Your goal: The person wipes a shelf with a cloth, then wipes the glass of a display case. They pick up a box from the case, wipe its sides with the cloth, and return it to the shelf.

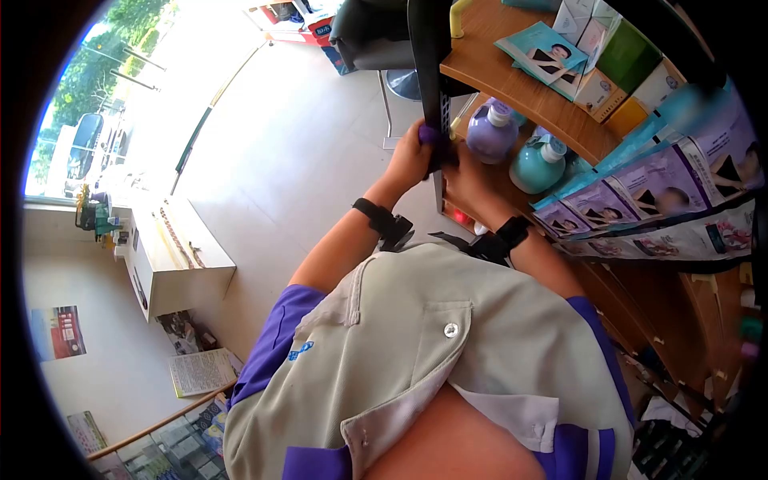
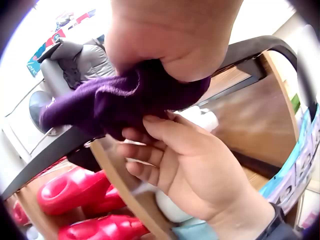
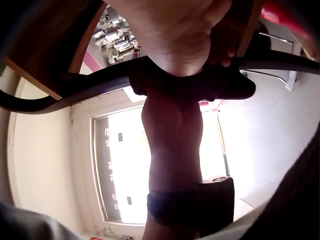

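A dark purple cloth (image 2: 115, 105) is draped over the black rail (image 2: 50, 155) at the edge of the shelf unit. From above, my left hand (image 2: 172, 40) grips the cloth around the rail. Below it, my right hand (image 2: 195, 175) pinches the cloth's lower side between thumb and curled fingers. In the head view, the left hand (image 1: 406, 164) and right hand (image 1: 470, 180) meet at the rail's near end, with a bit of purple cloth (image 1: 432, 138) showing between them. Against bright light, the right wrist view shows the cloth only as a dark shape.
Purple (image 1: 490, 134) and teal (image 1: 536, 168) pump bottles stand on the shelf just right of my hands. Boxes fill the upper shelf, and purple packets (image 1: 648, 196) hang at its right. Red bottles (image 2: 75, 192) sit below the rail. Beyond stands a grey chair (image 2: 92, 65).
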Action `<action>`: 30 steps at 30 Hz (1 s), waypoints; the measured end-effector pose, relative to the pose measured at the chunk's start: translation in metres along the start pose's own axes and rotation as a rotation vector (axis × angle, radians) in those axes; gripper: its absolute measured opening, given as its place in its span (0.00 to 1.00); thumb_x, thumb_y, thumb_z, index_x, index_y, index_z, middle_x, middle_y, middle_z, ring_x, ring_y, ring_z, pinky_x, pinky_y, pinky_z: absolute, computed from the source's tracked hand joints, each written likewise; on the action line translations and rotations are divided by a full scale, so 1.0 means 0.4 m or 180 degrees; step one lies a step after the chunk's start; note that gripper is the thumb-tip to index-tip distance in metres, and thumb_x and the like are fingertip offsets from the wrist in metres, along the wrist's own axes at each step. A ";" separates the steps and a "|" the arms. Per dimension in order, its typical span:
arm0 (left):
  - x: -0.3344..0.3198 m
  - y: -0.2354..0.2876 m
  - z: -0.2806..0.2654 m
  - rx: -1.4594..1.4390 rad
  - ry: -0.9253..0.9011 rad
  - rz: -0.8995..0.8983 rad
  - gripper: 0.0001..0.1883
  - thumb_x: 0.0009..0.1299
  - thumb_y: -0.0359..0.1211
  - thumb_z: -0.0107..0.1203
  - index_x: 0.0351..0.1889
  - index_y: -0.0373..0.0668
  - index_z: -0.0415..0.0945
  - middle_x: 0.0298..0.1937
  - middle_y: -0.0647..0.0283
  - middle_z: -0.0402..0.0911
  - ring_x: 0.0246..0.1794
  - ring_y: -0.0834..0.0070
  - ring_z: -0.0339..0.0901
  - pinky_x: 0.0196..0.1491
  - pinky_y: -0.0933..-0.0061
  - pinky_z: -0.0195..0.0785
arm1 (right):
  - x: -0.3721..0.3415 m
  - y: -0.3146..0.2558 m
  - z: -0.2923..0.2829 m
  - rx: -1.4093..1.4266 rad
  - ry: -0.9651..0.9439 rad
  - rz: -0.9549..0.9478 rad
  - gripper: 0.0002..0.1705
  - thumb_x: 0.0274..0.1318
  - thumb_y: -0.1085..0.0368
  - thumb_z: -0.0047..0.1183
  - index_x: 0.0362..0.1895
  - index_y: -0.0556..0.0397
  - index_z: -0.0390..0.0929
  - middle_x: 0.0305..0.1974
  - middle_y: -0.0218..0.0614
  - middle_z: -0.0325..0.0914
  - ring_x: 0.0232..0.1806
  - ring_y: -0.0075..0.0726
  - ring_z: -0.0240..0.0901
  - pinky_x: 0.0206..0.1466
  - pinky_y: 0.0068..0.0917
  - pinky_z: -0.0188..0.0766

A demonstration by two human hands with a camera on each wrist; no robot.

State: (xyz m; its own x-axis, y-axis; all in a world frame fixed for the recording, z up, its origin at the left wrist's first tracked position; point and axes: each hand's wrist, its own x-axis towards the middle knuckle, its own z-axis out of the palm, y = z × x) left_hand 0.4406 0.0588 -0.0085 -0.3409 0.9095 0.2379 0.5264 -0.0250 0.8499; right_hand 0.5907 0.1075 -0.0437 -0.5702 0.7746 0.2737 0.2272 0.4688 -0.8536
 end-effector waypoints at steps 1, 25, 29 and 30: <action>-0.005 -0.018 0.004 0.0016 -0.0249 -0.0132 0.22 0.68 0.30 0.49 0.60 0.34 0.66 0.48 0.40 0.79 0.51 0.45 0.76 0.53 0.56 0.69 | -0.007 0.011 -0.004 -0.0015 0.0024 0.0026 0.20 0.55 0.68 0.55 0.52 0.59 0.67 0.43 0.54 0.77 0.46 0.57 0.76 0.46 0.44 0.73; -0.095 -0.101 0.288 -0.0106 -0.1521 -0.1807 0.24 0.75 0.45 0.42 0.42 0.29 0.76 0.30 0.49 0.80 0.33 0.61 0.80 0.38 0.61 0.72 | -0.159 0.082 -0.164 -0.1386 -0.0056 0.0460 0.15 0.54 0.66 0.58 0.46 0.52 0.75 0.41 0.49 0.79 0.43 0.59 0.76 0.45 0.47 0.73; -0.121 -0.088 0.252 -0.0313 -0.1477 -0.1635 0.19 0.77 0.41 0.44 0.51 0.33 0.73 0.36 0.51 0.82 0.36 0.65 0.81 0.39 0.64 0.74 | -0.143 0.052 -0.135 -0.1734 -0.0266 0.0430 0.13 0.54 0.68 0.55 0.45 0.53 0.72 0.40 0.52 0.78 0.40 0.62 0.76 0.41 0.50 0.73; -0.142 -0.109 0.253 -0.0579 -0.1282 -0.1757 0.19 0.77 0.42 0.43 0.52 0.34 0.73 0.39 0.53 0.82 0.37 0.67 0.82 0.39 0.65 0.75 | -0.134 0.051 -0.121 -0.1738 -0.0408 0.0286 0.13 0.55 0.68 0.54 0.45 0.53 0.70 0.40 0.53 0.77 0.40 0.63 0.76 0.40 0.51 0.73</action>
State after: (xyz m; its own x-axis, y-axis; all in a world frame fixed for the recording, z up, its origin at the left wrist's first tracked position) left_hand 0.5159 0.0503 -0.1067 -0.1872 0.8912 -0.4133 0.2093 0.4472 0.8696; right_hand 0.6641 0.0962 -0.0542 -0.6134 0.7797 0.1255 0.6350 0.5814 -0.5087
